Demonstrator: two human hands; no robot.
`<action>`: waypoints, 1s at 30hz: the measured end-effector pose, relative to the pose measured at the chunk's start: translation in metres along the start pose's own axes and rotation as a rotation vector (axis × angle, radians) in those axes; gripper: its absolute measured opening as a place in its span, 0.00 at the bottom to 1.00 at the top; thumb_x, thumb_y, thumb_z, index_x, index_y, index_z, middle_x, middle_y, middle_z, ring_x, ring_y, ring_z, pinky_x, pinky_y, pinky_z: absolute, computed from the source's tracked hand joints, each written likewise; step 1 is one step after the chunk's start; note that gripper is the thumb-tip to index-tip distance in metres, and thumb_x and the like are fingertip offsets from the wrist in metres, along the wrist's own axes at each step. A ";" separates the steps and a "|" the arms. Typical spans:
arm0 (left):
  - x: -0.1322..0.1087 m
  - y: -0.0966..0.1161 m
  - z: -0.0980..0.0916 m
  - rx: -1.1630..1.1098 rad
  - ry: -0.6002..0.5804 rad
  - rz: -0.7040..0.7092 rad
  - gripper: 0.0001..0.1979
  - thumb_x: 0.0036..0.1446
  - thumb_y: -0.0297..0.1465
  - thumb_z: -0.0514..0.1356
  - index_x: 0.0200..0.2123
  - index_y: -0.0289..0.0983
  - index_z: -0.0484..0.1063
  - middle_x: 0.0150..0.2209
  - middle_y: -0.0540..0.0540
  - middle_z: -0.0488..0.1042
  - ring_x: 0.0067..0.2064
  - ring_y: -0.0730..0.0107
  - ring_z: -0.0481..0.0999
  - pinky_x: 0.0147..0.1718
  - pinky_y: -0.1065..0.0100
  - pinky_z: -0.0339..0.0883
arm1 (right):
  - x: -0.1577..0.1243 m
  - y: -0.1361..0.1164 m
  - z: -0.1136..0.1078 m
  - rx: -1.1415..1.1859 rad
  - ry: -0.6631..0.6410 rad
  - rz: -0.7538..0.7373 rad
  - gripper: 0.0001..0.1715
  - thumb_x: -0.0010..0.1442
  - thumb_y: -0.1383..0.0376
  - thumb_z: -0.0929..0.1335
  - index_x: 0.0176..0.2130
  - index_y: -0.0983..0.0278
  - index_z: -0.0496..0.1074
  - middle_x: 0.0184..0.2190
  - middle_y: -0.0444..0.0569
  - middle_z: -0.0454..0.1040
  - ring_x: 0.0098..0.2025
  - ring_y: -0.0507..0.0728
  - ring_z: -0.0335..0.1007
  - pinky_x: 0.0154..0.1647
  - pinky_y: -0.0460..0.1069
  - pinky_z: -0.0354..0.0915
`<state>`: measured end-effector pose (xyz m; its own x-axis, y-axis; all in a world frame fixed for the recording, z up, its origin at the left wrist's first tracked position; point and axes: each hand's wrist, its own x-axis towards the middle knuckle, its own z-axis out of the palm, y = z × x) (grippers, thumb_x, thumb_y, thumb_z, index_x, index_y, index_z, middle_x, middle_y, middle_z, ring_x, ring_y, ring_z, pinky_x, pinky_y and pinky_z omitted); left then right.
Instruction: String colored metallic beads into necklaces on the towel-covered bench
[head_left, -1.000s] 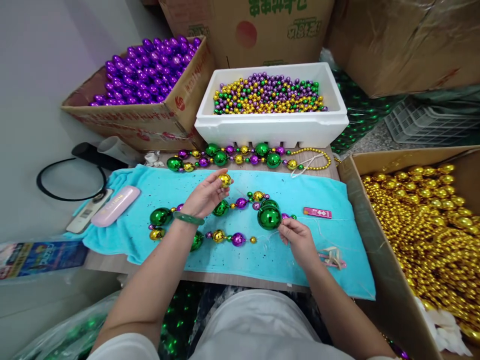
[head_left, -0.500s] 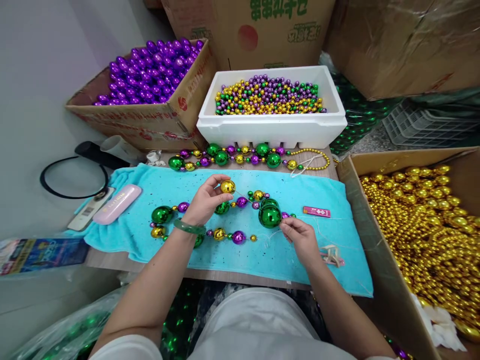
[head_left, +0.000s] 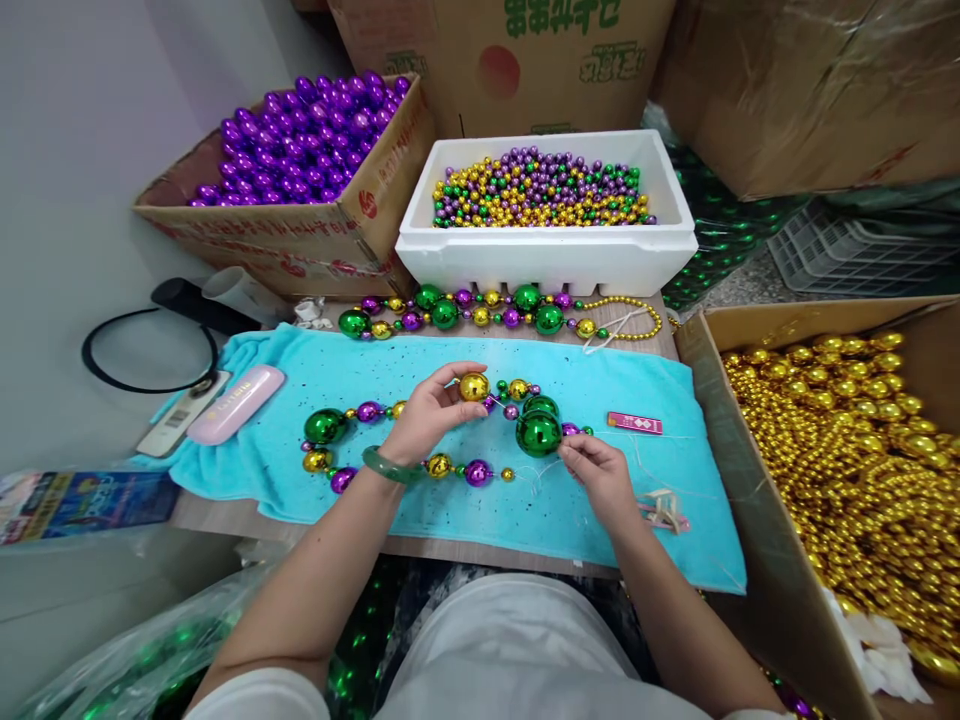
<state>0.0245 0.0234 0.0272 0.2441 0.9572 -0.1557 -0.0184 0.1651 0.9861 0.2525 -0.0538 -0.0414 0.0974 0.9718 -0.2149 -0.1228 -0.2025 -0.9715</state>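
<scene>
My left hand (head_left: 433,420), with a green bangle (head_left: 390,465) on its wrist, is closed on a shiny gold bead (head_left: 474,387) between thumb and fingers. A thread runs from that bead toward two large green beads (head_left: 538,433), one partly behind the other. My right hand (head_left: 598,476) pinches at the lower right edge of the front green bead; whether it grips the bead or only the thread is hard to see. Around my left hand lies a strand of purple, gold and green beads (head_left: 325,427), partly hidden by that hand and forearm.
A turquoise towel (head_left: 465,520) covers the table. Behind it lie a finished-looking bead strand (head_left: 444,315) and a white foam box (head_left: 540,255) of small beads. Cardboard boxes of purple beads (head_left: 300,140) and gold beads (head_left: 840,480) flank it. A pink case (head_left: 236,405) sits left.
My left hand has moved right with the gold bead, closer to the large green beads. My right hand has stayed almost in place.
</scene>
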 end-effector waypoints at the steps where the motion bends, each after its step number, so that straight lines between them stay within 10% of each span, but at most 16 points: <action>1: -0.001 0.000 0.001 -0.012 -0.003 -0.004 0.24 0.44 0.32 0.70 0.47 0.40 0.73 0.33 0.51 0.72 0.30 0.76 0.69 0.30 0.72 0.66 | 0.000 0.001 0.000 0.004 0.002 0.004 0.12 0.47 0.57 0.72 0.25 0.64 0.73 0.17 0.42 0.60 0.23 0.50 0.54 0.22 0.46 0.50; 23: -0.016 0.017 0.005 0.058 -0.087 0.186 0.20 0.43 0.29 0.71 0.43 0.43 0.78 0.42 0.47 0.67 0.40 0.70 0.68 0.39 0.69 0.67 | 0.004 0.003 -0.006 0.095 -0.041 0.083 0.14 0.42 0.56 0.75 0.24 0.64 0.74 0.16 0.40 0.62 0.19 0.47 0.51 0.20 0.45 0.48; 30: -0.017 0.014 0.007 0.051 -0.192 0.054 0.19 0.46 0.31 0.69 0.45 0.42 0.77 0.44 0.44 0.70 0.40 0.68 0.70 0.36 0.69 0.66 | 0.001 0.004 -0.002 0.115 -0.097 0.109 0.16 0.43 0.54 0.75 0.25 0.64 0.73 0.15 0.40 0.61 0.18 0.47 0.52 0.19 0.45 0.49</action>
<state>0.0268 0.0075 0.0438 0.4249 0.9005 -0.0931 0.0114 0.0975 0.9952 0.2545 -0.0539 -0.0461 -0.0174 0.9529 -0.3026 -0.2398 -0.2978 -0.9240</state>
